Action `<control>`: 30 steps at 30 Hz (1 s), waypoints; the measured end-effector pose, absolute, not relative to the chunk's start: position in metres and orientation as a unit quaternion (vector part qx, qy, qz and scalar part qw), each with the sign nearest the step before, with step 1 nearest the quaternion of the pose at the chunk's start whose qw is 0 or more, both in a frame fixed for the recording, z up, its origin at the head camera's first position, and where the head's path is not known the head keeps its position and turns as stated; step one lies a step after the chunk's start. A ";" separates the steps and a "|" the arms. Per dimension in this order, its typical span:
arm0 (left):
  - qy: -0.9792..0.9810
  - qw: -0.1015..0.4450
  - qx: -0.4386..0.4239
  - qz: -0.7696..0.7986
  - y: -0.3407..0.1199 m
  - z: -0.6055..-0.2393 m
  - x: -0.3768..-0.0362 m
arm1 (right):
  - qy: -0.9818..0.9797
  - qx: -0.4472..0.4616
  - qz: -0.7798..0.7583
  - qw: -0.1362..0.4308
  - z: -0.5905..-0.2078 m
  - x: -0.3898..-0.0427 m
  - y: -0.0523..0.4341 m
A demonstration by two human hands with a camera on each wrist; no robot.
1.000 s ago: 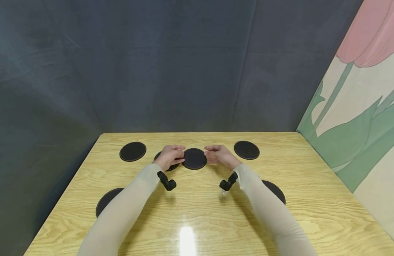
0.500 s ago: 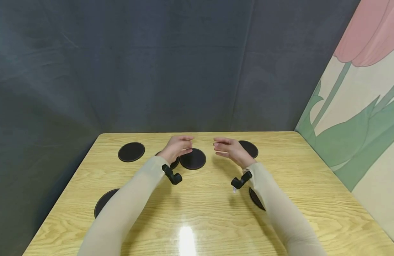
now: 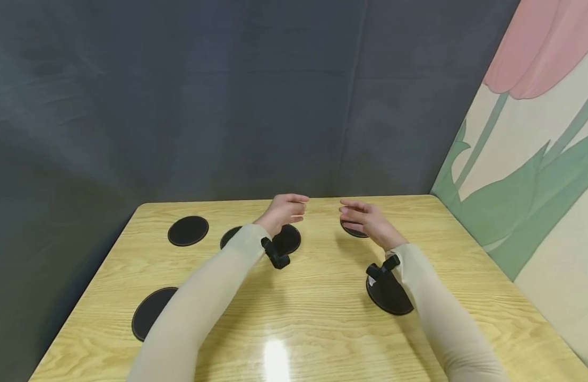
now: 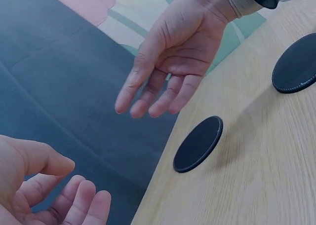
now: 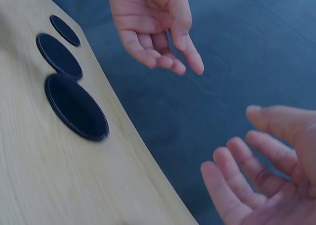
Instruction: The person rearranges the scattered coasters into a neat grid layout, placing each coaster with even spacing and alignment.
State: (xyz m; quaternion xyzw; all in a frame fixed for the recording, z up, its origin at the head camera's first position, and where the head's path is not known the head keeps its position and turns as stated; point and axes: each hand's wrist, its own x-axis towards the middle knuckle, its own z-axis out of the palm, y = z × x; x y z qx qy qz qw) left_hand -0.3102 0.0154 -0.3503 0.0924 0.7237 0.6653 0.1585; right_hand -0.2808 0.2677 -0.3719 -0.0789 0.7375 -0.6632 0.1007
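Observation:
Both hands hover empty above the far middle of the wooden table point(image 3: 318, 323), palms facing each other, fingers loosely spread. My left hand point(image 3: 290, 208) hangs over a round black coaster point(image 3: 288, 240), which overlaps a second one point(image 3: 229, 237) to its left. My right hand point(image 3: 360, 216) partly hides another black coaster point(image 3: 351, 231). In the left wrist view the right hand point(image 4: 170, 62) is above a coaster point(image 4: 198, 144). In the right wrist view the left hand point(image 5: 155, 30) is in the air past the coasters point(image 5: 76, 106).
More black coasters lie at the far left point(image 3: 188, 231), near left point(image 3: 150, 313) and near right point(image 3: 388, 294) under my right forearm. A dark cloth backdrop point(image 3: 227, 106) stands behind the table, a painted tulip wall point(image 3: 537, 159) on the right.
Both hands were at the sides of the centre coaster; they have let it go, risen and drifted apart toward the far edge. The coaster stays flat on the table.

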 end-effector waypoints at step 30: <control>0.670 0.173 0.025 0.722 0.090 -0.398 -0.314 | 0.782 -0.047 -0.619 0.054 -0.407 -0.299 0.347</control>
